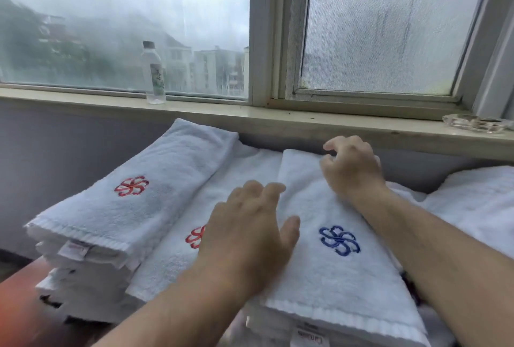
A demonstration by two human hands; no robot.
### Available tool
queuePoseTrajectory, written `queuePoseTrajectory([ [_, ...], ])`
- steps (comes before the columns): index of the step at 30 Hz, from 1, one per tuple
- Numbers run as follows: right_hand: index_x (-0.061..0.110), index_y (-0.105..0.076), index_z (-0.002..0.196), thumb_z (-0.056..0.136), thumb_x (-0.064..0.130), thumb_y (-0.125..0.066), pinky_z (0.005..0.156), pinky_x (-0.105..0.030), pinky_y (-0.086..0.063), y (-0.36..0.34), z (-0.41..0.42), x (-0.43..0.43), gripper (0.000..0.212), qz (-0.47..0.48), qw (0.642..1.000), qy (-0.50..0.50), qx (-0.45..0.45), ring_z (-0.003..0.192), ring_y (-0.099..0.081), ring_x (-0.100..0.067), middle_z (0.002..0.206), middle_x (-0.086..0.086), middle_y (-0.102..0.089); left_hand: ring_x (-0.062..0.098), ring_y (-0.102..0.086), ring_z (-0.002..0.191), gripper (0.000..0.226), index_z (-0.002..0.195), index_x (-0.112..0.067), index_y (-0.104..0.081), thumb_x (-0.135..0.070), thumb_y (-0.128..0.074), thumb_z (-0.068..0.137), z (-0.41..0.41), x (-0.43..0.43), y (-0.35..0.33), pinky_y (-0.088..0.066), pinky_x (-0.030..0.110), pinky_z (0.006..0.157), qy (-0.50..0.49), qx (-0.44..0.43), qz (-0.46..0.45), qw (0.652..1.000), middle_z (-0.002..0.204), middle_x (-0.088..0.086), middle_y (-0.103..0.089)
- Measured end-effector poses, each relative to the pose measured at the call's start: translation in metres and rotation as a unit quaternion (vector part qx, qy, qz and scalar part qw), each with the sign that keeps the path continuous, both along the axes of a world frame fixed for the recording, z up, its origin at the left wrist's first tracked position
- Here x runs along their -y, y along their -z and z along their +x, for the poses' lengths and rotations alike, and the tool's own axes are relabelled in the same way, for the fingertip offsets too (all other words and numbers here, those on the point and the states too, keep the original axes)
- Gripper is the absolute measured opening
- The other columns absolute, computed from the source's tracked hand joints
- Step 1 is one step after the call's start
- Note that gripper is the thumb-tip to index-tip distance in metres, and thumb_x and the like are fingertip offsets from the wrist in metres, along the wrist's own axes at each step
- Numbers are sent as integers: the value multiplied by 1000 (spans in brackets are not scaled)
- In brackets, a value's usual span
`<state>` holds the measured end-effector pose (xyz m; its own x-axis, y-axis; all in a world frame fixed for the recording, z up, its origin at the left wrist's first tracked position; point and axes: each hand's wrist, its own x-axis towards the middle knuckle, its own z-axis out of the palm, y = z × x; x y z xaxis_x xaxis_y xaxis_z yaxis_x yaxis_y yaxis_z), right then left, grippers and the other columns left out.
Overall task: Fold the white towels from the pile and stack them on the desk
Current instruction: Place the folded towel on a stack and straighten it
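A folded white towel with a blue flower emblem lies on top of a stack in front of me. My left hand rests flat on its left edge with the fingers straight. My right hand hovers over its far end, fingers loosely curled and holding nothing. Under my left hand lies a second white towel with a red emblem. To the left stands a taller stack of folded white towels, its top one bearing a red emblem. More white towelling is heaped at the right.
The reddish desk surface shows at the lower left. A window sill runs behind the towels, with a clear water bottle on it and a glass ashtray at its right end.
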<state>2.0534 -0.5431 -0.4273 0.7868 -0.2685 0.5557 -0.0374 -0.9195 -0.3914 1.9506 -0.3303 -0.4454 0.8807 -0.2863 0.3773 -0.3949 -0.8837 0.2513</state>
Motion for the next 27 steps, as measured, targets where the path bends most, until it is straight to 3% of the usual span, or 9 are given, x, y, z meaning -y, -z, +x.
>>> queuePoseTrajectory([
  [3, 32, -62, 111, 95, 38, -35, 106, -46, -35, -4, 12, -12, 32, -43, 979, -46, -191, 127, -49, -27, 139, 0, -55, 9, -4, 154, 67, 156, -44, -9, -71, -20, 96, 13, -2, 14, -8, 39, 123, 38, -95, 79, 992, 168, -10, -9],
  [6, 32, -47, 144, 100, 48, -24, 117, -51, -26, 14, 27, -13, 52, -44, 955, -72, -284, 145, -34, -27, 159, 1, -39, 8, 5, 154, 68, 157, -44, 3, -71, -9, 96, 17, -6, 31, 0, 41, 124, 20, -107, 84, 990, 168, -14, -1],
  [9, 33, -34, 154, 101, 48, -22, 119, -55, -20, 23, 39, -10, 56, -54, 956, -71, -280, 151, -20, -29, 166, 3, -25, 8, 7, 154, 69, 157, -45, 4, -72, -6, 94, 21, -7, 37, 3, 41, 124, 20, -108, 76, 991, 168, -14, 1],
  [14, 35, -27, 157, 102, 51, -22, 121, -55, -15, 28, 42, -3, 57, -30, 959, -89, -267, 154, -14, -27, 168, 5, -19, 7, 5, 154, 70, 157, -47, 2, -74, -6, 93, 25, -5, 40, 3, 40, 123, 19, -108, 70, 992, 168, -16, -1],
  [17, 32, -42, 150, 103, 46, -27, 120, -49, -22, 29, 25, 0, 51, 17, 971, -111, -212, 148, -28, -23, 161, 4, -35, 7, 4, 154, 71, 156, -49, -1, -76, -5, 90, 25, -6, 40, 3, 41, 123, 21, -122, 69, 990, 168, -16, -2],
  [20, 22, -37, 154, 103, 39, -34, 122, -41, -17, 28, -13, 2, 54, 36, 966, -114, -228, 151, -22, -20, 164, 0, -29, 9, 2, 154, 73, 155, -50, -2, -78, -5, 88, 26, -5, 39, 1, 43, 122, 13, -133, 70, 988, 168, -16, -3],
  [23, 3, -46, 140, 104, 31, -39, 106, -32, -23, 36, -69, 1, 46, 93, 959, -157, -219, 140, -30, -25, 152, -11, -39, 12, 0, 155, 71, 156, -50, -3, -78, -8, 90, 23, -3, 35, -3, 45, 123, 7, -147, 73, 986, 168, -14, -6],
  [25, 1, -48, 134, 105, 30, -41, 95, -26, -25, 41, -112, 3, 42, 142, 954, -175, -199, 132, -39, -17, 146, -3, -48, 13, -4, 155, 70, 157, -49, -6, -77, -12, 93, 19, -4, 28, -6, 46, 124, 1, -158, 76, 985, 168, -13, -9],
  [27, 8, -54, 130, 103, 35, -44, 96, -24, -34, 43, -146, 9, 39, 170, 949, -177, -200, 127, -48, -8, 138, 14, -56, 16, -10, 155, 68, 158, -43, -11, -72, -16, 97, 13, -5, 18, -12, 48, 123, -3, -172, 83, 982, 167, -10, -15],
])
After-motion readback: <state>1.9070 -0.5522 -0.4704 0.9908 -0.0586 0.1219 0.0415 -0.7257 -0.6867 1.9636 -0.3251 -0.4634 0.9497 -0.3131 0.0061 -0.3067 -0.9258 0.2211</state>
